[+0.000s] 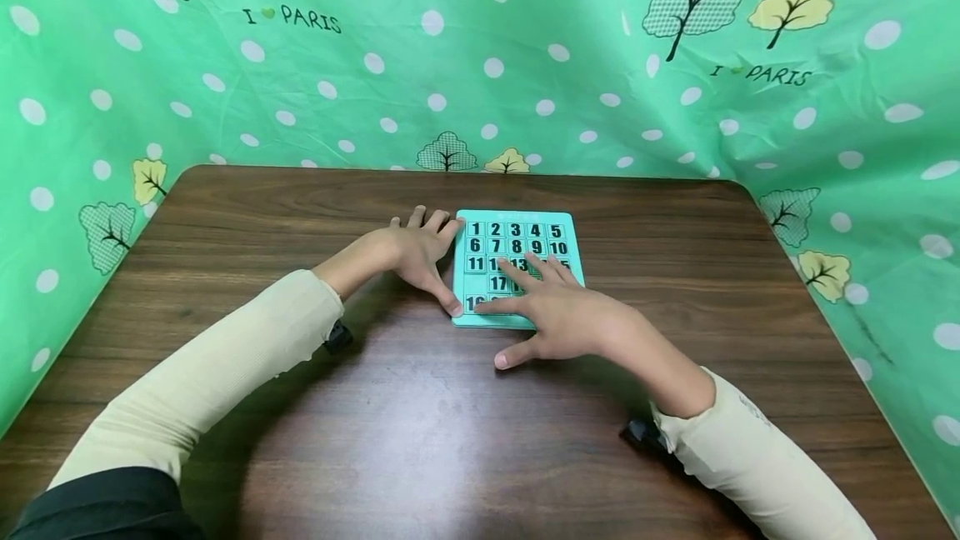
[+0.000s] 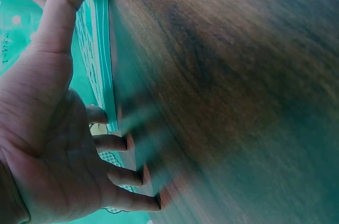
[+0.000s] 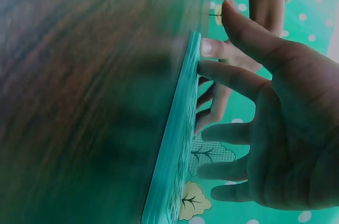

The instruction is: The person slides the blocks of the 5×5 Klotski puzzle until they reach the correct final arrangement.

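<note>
A turquoise number slide puzzle (image 1: 517, 216) lies flat on the table, with black numerals on its tiles. My left hand (image 1: 420, 250) is spread along the puzzle's left side, thumb at the near left corner and index finger at the upper left edge. In the left wrist view, the other fingers of that left hand (image 2: 47, 128) reach down toward the tabletop. My right hand (image 1: 558, 315) is spread over the lower right part, index fingertip on the bottom row by the 16 tile (image 1: 474, 303). Its fingers hide several tiles. A tile-sized gap shows left of 17.
The brown wood-grain table (image 1: 360, 432) extends around the puzzle on every side. Behind it hangs a green polka-dot cloth (image 1: 450, 57) with printed trees. Small black devices sit under both wrists, at the left cuff (image 1: 339, 337) and right cuff (image 1: 643, 435) of the cream sleeves.
</note>
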`<action>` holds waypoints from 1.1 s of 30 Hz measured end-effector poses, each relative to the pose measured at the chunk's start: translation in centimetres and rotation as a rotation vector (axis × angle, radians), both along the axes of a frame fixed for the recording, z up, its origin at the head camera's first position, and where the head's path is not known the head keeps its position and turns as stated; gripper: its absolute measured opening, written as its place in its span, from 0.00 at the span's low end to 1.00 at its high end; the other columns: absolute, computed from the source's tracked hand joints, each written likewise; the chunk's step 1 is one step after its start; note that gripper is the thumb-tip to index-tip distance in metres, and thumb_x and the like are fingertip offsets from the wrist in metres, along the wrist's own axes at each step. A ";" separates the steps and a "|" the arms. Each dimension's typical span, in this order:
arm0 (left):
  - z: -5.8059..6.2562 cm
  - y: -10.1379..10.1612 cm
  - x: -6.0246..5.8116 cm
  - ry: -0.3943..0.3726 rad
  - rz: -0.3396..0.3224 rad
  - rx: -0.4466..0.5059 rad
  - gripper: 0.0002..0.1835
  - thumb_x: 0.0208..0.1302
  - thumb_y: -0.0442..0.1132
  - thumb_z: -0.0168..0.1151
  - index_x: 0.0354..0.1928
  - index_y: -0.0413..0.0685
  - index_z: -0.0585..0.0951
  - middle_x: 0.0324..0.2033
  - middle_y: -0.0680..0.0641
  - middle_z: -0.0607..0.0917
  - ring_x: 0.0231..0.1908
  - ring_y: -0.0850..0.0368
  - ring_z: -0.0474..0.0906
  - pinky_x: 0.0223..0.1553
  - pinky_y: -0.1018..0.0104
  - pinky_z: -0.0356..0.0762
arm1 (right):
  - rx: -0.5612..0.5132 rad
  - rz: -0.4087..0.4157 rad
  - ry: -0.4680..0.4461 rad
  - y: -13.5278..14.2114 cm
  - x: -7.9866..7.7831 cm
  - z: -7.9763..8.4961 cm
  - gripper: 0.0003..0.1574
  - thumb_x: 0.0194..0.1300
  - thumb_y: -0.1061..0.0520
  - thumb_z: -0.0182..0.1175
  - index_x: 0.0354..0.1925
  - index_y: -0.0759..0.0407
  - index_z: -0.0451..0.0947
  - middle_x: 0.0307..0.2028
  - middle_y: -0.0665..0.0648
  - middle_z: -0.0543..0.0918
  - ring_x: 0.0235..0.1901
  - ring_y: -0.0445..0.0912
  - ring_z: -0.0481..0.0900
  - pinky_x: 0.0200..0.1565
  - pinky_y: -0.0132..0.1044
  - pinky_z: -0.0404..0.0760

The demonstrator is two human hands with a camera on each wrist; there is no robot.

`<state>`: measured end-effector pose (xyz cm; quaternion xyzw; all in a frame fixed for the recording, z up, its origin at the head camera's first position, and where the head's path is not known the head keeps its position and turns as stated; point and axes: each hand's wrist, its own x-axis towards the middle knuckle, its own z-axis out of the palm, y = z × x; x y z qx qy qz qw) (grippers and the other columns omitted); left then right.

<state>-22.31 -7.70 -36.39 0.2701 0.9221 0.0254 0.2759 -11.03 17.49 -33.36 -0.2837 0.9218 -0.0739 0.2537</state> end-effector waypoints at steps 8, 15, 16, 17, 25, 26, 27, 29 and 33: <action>0.4 0.1 0.2 -0.022 -0.001 -0.017 0.90 0.44 0.89 0.76 0.94 0.55 0.34 0.93 0.39 0.37 0.90 0.23 0.27 0.84 0.16 0.41 | 0.051 -0.038 0.065 -0.5 -1.3 -0.5 0.49 0.73 0.23 0.69 0.86 0.27 0.68 0.93 0.64 0.43 0.91 0.75 0.36 0.86 0.79 0.38; 1.0 0.2 0.5 -0.029 0.007 -0.016 0.86 0.50 0.84 0.78 0.94 0.55 0.33 0.93 0.40 0.35 0.90 0.25 0.25 0.85 0.17 0.39 | -0.053 -0.060 0.053 1.6 -1.8 0.4 0.50 0.73 0.24 0.70 0.85 0.32 0.71 0.93 0.65 0.44 0.91 0.75 0.36 0.87 0.77 0.37; 0.9 0.2 0.4 -0.027 0.006 -0.015 0.86 0.51 0.84 0.78 0.94 0.56 0.33 0.93 0.40 0.35 0.90 0.25 0.25 0.85 0.17 0.38 | -0.065 -0.070 0.060 2.2 -1.8 0.6 0.49 0.73 0.25 0.70 0.85 0.33 0.72 0.93 0.66 0.44 0.91 0.75 0.36 0.87 0.77 0.37; 0.9 0.1 0.4 -0.023 0.004 -0.015 0.86 0.51 0.84 0.79 0.94 0.56 0.33 0.93 0.40 0.35 0.90 0.25 0.25 0.85 0.17 0.38 | -0.074 -0.081 0.069 2.8 -1.6 0.8 0.49 0.73 0.25 0.71 0.84 0.34 0.73 0.93 0.66 0.45 0.91 0.76 0.36 0.87 0.77 0.37; 0.8 0.1 0.4 -0.033 0.007 -0.010 0.87 0.49 0.84 0.79 0.94 0.56 0.32 0.93 0.40 0.34 0.90 0.24 0.24 0.85 0.17 0.37 | -0.083 -0.095 0.070 5.3 -0.2 0.6 0.45 0.71 0.25 0.72 0.80 0.35 0.79 0.92 0.70 0.49 0.89 0.80 0.40 0.84 0.82 0.40; 0.6 0.1 0.3 -0.033 0.009 -0.008 0.88 0.48 0.85 0.79 0.94 0.57 0.33 0.93 0.41 0.34 0.90 0.25 0.24 0.85 0.17 0.37 | -0.086 -0.084 0.066 5.3 -0.1 0.4 0.45 0.71 0.25 0.72 0.80 0.34 0.79 0.92 0.70 0.49 0.89 0.80 0.41 0.84 0.82 0.40; 0.5 0.1 0.3 -0.034 0.010 -0.007 0.88 0.47 0.85 0.79 0.94 0.57 0.33 0.93 0.41 0.34 0.90 0.25 0.24 0.85 0.17 0.38 | -0.089 -0.073 0.062 5.2 0.1 0.2 0.45 0.71 0.25 0.72 0.80 0.33 0.78 0.92 0.69 0.49 0.89 0.80 0.41 0.84 0.82 0.40; 0.0 0.0 0.0 -0.027 0.012 -0.010 0.89 0.45 0.87 0.79 0.94 0.58 0.32 0.93 0.42 0.34 0.90 0.25 0.24 0.85 0.17 0.38 | -0.088 -0.049 0.051 4.8 0.3 -0.1 0.45 0.72 0.26 0.72 0.81 0.32 0.77 0.92 0.69 0.48 0.90 0.78 0.41 0.84 0.81 0.40; 0.2 0.1 0.1 -0.028 0.010 -0.024 0.88 0.48 0.86 0.78 0.94 0.58 0.31 0.93 0.42 0.34 0.90 0.25 0.24 0.85 0.17 0.38 | -0.064 -0.030 0.025 3.8 0.4 -0.6 0.46 0.73 0.26 0.71 0.83 0.31 0.74 0.93 0.67 0.46 0.90 0.76 0.38 0.85 0.80 0.38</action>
